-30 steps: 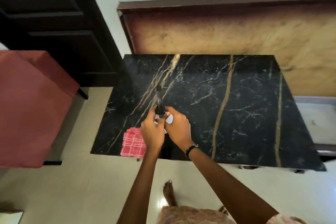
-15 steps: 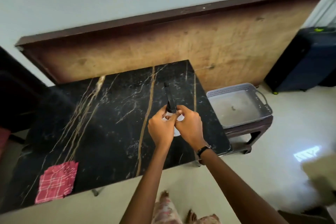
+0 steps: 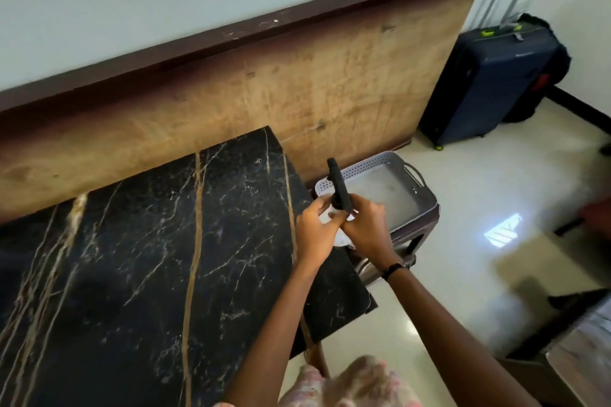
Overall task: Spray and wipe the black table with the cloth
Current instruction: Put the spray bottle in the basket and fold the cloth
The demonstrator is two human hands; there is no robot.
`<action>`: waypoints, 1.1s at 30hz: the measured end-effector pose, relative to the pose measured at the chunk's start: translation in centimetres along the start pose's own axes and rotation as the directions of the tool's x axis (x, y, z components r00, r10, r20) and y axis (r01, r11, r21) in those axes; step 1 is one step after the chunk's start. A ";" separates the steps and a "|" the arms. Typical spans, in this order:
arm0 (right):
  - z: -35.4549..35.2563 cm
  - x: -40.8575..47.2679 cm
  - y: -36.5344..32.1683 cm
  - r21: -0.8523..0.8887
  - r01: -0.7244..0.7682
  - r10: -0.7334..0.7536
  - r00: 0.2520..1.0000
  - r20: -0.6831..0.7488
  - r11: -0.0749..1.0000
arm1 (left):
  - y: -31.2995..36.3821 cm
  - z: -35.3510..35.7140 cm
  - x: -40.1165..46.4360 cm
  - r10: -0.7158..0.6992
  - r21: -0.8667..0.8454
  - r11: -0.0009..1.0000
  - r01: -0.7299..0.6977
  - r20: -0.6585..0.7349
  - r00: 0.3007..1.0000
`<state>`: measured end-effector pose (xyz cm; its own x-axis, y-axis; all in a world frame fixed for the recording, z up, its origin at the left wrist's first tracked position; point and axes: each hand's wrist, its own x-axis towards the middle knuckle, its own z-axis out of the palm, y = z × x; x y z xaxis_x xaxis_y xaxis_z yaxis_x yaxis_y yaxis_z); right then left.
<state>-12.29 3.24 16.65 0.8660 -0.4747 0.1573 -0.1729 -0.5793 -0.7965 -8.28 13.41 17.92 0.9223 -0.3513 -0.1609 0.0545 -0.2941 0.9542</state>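
Both hands have carried the spray bottle rightward to the table's right edge; left hand and right hand clasp it, nozzle pointing away. Cloth seemingly out of view, leftward.
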 end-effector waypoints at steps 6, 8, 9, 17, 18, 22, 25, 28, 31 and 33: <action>-0.9 4.2 6.5 -0.023 -0.118 0.119 0.993 0.009 0.993 | -2.8 3.0 2.7 -0.168 -0.064 0.982 0.179 0.141 0.976; -0.7 5.6 8.8 -0.027 -0.161 0.162 0.987 0.020 0.987 | -3.9 4.0 3.4 -0.248 -0.114 0.957 0.266 0.154 0.956; -0.5 6.3 10.0 -0.028 -0.187 0.188 0.982 0.031 0.982 | -4.4 4.6 3.9 -0.291 -0.136 0.940 0.312 0.159 0.944; 3.3 10.8 18.9 -0.040 -0.302 0.304 0.938 0.168 0.953 | -7.4 9.4 8.5 -0.503 -0.264 0.811 0.522 0.142 0.853; 3.9 11.1 19.7 -0.047 -0.307 0.310 0.934 0.179 0.951 | -7.7 9.9 9.0 -0.514 -0.264 0.805 0.531 0.135 0.847; 5.7 11.8 22.2 -0.084 -0.281 0.293 0.930 0.223 0.956 | -8.5 11.8 11.3 -0.568 -0.295 0.771 0.564 0.080 0.819; 6.2 11.7 22.8 -0.072 -0.256 0.266 0.934 0.239 0.964 | -9.0 12.7 12.2 -0.589 -0.311 0.759 0.572 0.048 0.807; 6.2 11.6 23.3 -0.054 -0.268 0.273 0.935 0.228 0.962 | -9.3 13.1 12.5 -0.604 -0.330 0.747 0.576 0.024 0.797; 6.0 12.0 23.5 -0.066 -0.237 0.246 0.930 0.275 0.969 | -9.4 13.4 12.6 -0.605 -0.341 0.747 0.571 0.007 0.796; 5.7 12.4 23.7 -0.084 -0.206 0.223 0.916 0.335 0.975 | -9.3 13.5 12.3 -0.601 -0.342 0.751 0.564 -0.003 0.799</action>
<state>-2.96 -12.65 -3.59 0.9115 -0.3418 -0.2290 -0.3868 -0.5226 -0.7598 -2.55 -0.19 3.71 0.7054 -0.1007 -0.7016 0.6922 -0.1147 0.7125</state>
